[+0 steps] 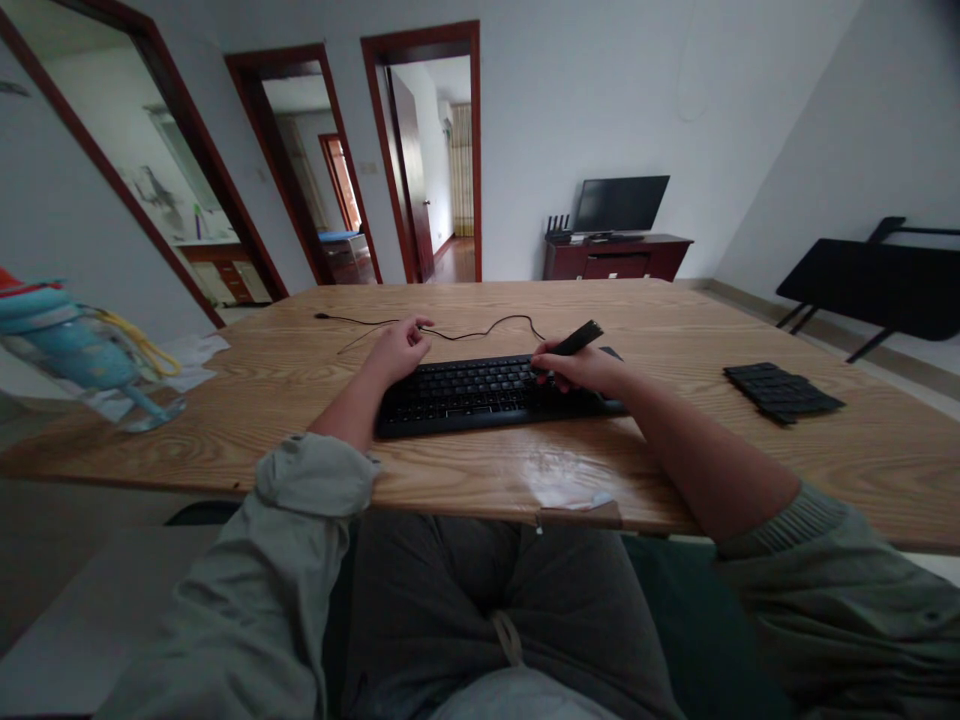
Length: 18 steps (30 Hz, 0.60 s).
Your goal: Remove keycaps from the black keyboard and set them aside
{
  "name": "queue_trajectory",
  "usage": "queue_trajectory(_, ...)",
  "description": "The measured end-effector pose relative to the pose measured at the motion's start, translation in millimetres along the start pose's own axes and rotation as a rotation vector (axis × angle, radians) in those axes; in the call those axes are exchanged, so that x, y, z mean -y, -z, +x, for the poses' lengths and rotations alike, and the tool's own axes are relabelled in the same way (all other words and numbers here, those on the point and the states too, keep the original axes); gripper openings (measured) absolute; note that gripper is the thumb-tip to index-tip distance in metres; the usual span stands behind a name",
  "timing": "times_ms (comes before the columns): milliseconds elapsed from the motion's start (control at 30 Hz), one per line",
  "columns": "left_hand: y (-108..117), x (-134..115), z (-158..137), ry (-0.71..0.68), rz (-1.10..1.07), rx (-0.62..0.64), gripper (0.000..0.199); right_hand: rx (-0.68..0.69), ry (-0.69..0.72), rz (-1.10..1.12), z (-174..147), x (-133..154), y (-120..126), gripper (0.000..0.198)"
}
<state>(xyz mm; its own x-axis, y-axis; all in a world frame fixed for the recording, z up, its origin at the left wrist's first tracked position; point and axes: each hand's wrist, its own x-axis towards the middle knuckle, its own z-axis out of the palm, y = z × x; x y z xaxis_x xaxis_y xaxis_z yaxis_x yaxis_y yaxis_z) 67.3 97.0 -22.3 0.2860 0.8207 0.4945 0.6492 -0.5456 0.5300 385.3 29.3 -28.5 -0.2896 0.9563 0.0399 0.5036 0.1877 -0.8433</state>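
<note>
A black keyboard (465, 392) lies on the wooden table in front of me, its cable running behind it. My left hand (401, 350) rests by the keyboard's far left corner, index finger and thumb apart, with nothing visible between them. Over the keys on the right side, my right hand (566, 370) pinches a slim black brush-like tool (577, 338) like a pen. Its wide upper end slants up to the right. The lower end is hidden by my fingers, so I cannot tell whether it touches the keys.
Thin black overlapping pieces (784, 390) lie on the table's right side. A blue bottle (82, 345) with a yellow strap stands at the left, beside white papers (195, 360). Clear film (570, 480) covers the table's near edge. Beyond are a monitor (622, 204) and doorways.
</note>
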Motion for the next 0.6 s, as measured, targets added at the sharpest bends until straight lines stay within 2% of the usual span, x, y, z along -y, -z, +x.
queue_trajectory(133,-20.1,-47.1,-10.4,-0.180,0.001,0.157,0.030,-0.011,-0.014,0.026,1.0,2.7,-0.3,0.017)
queue_trajectory(233,-38.4,-68.6,-13.8,-0.279,0.036,0.294,0.028,-0.018,-0.030,0.026,-0.1,4.1,-0.9,0.015)
queue_trajectory(367,-54.3,-79.0,-11.6,-0.359,0.083,0.386,0.027,-0.036,-0.037,0.004,3.3,2.5,-1.5,0.014)
queue_trajectory(467,-59.1,-81.1,-9.4,-0.367,0.110,0.444,0.026,-0.064,-0.029,-0.012,6.3,0.8,-1.9,0.016)
queue_trajectory(600,-61.1,-82.4,-8.5,-0.364,0.128,0.449,0.026,-0.053,-0.002,-0.024,5.2,0.1,-1.2,0.017)
